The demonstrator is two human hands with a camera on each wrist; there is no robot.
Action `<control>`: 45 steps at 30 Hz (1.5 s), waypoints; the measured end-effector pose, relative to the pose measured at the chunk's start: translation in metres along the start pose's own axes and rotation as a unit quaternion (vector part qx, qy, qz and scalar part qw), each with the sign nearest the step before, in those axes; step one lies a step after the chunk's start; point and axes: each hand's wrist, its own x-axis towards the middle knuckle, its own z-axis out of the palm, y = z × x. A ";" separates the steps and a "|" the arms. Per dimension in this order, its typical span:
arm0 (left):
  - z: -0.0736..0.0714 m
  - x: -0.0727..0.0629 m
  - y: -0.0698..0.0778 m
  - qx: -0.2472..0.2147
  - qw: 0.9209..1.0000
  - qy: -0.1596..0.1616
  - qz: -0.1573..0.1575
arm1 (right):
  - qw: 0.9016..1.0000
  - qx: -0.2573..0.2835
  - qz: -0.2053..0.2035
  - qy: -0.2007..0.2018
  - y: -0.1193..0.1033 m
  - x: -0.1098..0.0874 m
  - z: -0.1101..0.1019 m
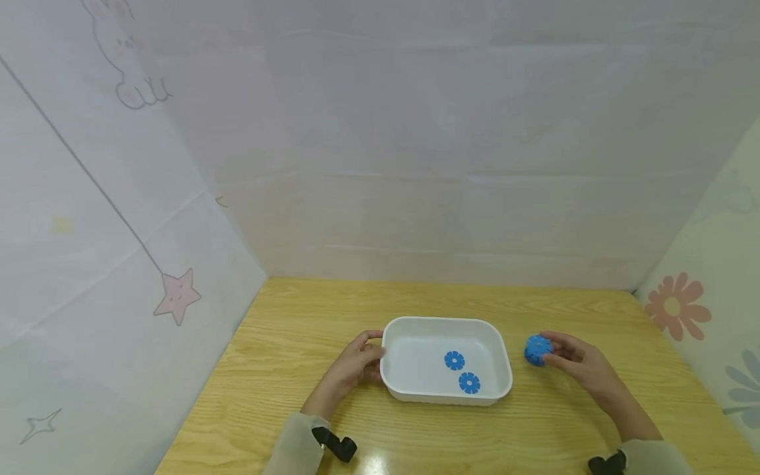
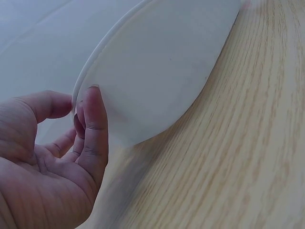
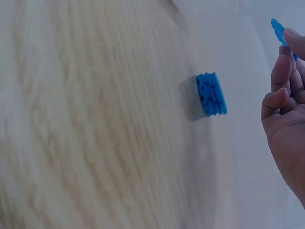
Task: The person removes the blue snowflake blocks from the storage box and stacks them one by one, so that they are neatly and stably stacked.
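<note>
My left hand [image 1: 350,367] grips the left end of a white plastic tray [image 1: 442,400]; in the left wrist view the thumb and fingers pinch its rim [image 2: 97,51]. Two blue notched snowflake discs [image 1: 449,358] [image 1: 464,379] lie flat on the tray's bottom, towards its right side. To the right of the tray, my right hand [image 1: 584,366] pinches one blue snowflake disc [image 3: 277,29] between thumb and fingers. A short stack of the same blue discs [image 3: 212,94] stands on the table, apart from the held disc in the right wrist view.
Everything rests on a light wooden table [image 1: 297,316]. Pale printed sheets [image 1: 415,218] rise behind it and along both sides. A black wrist strap [image 1: 334,443] crosses the left sleeve, and another [image 1: 607,464] is at the right wrist.
</note>
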 end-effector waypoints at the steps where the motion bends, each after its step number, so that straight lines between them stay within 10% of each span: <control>1: 0.000 0.000 0.000 0.000 1.000 0.000 0.000 | 1.000 -0.004 0.004 -0.004 0.002 0.000 -0.001; 45: -0.003 0.001 -0.001 0.009 1.000 -0.009 0.001 | 0.989 -0.062 0.137 -0.018 0.040 0.017 -0.011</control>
